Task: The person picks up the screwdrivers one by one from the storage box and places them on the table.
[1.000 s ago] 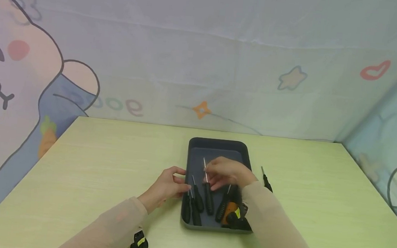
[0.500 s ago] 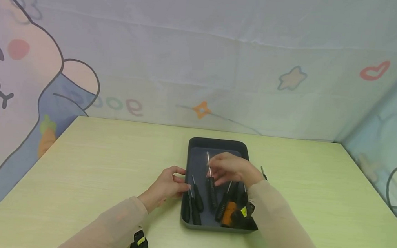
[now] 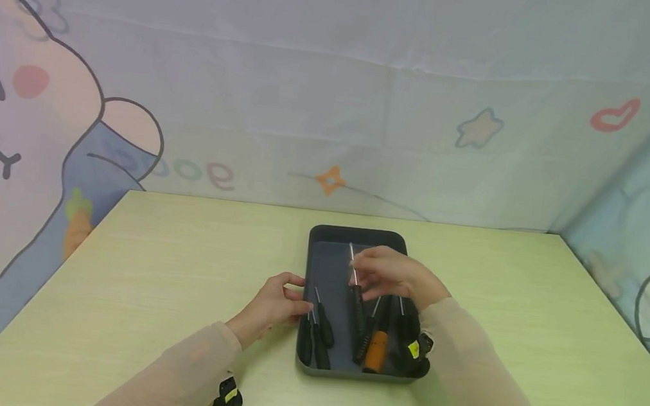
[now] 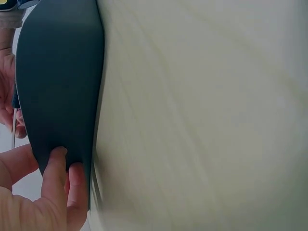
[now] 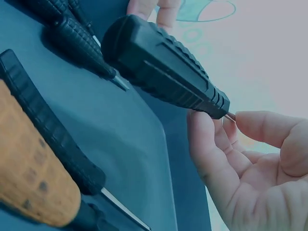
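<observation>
A dark grey tray (image 3: 331,230) lies on the table. My left hand (image 3: 271,305) holds its left wall, fingertips on the outer side in the left wrist view. Above the tray floor, my right hand (image 3: 397,275) pinches the thin metal shaft of a screwdriver; its ribbed black handle (image 5: 163,67) points back toward me and its tip points away. Right of that handle lie a black-handled screwdriver (image 3: 362,345) and an orange-handled tool (image 3: 376,352). Several slim black-handled screwdrivers (image 3: 323,327) lie along the tray's left side. My right wrist partly covers more dark handles at the right.
The pale wooden table (image 3: 194,243) stretches around the tray on both sides. A printed cloth (image 3: 288,96) hangs behind its far edge. A black wrist camera (image 3: 228,398) sits under my left forearm, another (image 3: 419,347) over the tray's right edge.
My right hand has moved right and slightly away from me, carrying the screwdriver along. The orange handle shows more fully. A screwdriver outside the tray's right side has gone behind my right arm. Left hand unchanged.
</observation>
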Demonstrator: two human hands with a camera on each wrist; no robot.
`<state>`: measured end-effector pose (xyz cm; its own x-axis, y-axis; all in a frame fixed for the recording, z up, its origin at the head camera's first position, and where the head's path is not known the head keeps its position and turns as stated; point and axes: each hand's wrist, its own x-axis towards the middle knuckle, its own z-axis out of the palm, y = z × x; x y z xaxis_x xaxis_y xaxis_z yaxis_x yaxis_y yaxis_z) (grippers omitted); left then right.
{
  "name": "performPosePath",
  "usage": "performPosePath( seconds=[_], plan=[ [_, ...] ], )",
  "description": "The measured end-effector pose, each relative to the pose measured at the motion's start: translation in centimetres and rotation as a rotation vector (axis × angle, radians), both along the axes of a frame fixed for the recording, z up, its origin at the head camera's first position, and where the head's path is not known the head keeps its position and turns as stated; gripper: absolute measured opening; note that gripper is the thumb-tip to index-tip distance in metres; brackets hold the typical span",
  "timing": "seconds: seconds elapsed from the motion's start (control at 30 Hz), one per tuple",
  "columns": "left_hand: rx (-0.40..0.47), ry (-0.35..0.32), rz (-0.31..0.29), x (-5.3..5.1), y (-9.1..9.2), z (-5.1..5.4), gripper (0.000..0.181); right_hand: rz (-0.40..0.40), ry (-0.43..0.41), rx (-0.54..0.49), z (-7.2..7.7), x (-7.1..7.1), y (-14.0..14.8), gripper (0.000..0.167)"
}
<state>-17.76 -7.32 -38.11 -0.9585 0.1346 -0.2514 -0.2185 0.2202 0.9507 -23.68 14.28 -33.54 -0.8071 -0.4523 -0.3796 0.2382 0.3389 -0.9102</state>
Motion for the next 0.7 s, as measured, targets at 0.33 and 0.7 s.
performPosePath(
  seconds=[0.33, 0.7],
  plan=[
    [0.002, -0.001, 0.005, 0.0, 0.0, -0.2, 0.046, 0.007, -0.004, 0.008, 0.6, 0.0, 1.7, 0.031],
    [0.009, 0.000, 0.010, 0.0, -0.1, -0.2, 0.046, -0.021, 0.008, 0.038, 1.4, 0.2, 3.8, 0.031]
  ],
)
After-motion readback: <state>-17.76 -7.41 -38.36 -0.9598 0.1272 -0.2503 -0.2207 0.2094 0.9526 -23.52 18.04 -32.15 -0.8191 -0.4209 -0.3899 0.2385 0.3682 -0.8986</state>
